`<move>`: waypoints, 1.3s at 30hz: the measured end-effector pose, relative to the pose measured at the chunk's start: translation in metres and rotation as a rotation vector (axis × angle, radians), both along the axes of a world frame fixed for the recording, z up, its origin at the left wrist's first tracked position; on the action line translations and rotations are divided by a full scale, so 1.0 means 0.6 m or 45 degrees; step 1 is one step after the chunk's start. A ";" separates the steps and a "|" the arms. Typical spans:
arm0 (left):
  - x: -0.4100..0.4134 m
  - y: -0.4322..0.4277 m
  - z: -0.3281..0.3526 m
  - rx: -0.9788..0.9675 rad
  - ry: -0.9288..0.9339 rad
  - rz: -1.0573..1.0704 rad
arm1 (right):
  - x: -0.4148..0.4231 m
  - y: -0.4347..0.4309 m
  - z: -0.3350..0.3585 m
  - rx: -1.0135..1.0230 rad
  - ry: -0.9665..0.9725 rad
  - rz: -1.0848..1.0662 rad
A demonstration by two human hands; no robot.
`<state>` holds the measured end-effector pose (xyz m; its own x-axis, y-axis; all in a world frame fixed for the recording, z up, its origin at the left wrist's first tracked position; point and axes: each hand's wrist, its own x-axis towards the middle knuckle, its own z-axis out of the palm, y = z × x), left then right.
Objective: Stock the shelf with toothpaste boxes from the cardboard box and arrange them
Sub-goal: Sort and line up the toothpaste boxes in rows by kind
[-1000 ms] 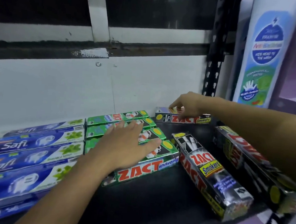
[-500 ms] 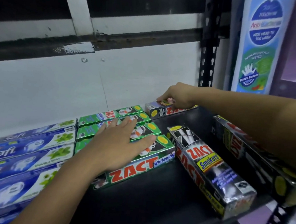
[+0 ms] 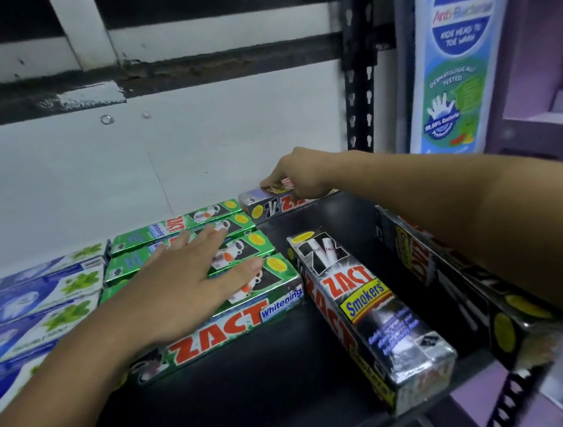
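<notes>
This looks like arranging rather than fetching: the cardboard supply box is not in view, and both hands are on stock lying on the flat black metal shelf (image 3: 292, 369). At 8 o'clock in the view, the left hand (image 3: 183, 286) lies flat with fingers spread on the row of shiny green toothpaste boxes (image 3: 264, 301), pressing rather than holding. At 12 o'clock, by the white back wall, the right hand (image 3: 297, 175) curls its fingertips down onto the rear black-and-silver toothpaste box (image 3: 270, 207), apparently pinching its top.

The next move probably calls for squaring that box against the green row. After that come the angled black-and-silver toothpaste box (image 3: 367, 311) at 4 o'clock and the dark glossy box (image 3: 455, 281) at 3 o'clock under the forearm.

The green boxes read "ZACT Whitening" and the angled one "ZACT Smokers". The blue-and-white boxes (image 3: 23, 309) at 9 o'clock show only "fi". The tall blue-and-green poster (image 3: 455, 75) at 1 o'clock reads "KIDS HEAD TO TOE WASH" and "DERMATOLOGICALLY TESTED".
</notes>
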<state>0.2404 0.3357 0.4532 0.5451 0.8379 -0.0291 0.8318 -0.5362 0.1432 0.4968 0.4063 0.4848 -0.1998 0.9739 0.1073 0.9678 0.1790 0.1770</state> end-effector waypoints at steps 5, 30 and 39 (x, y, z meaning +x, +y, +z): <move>-0.002 0.006 -0.003 0.009 -0.007 -0.002 | 0.001 0.004 -0.001 -0.016 0.024 -0.013; -0.002 0.005 0.000 -0.006 -0.019 -0.017 | 0.001 -0.041 0.020 -0.047 0.158 -0.039; 0.000 0.001 0.004 -0.002 -0.037 -0.022 | 0.019 -0.259 0.040 0.036 0.259 -0.163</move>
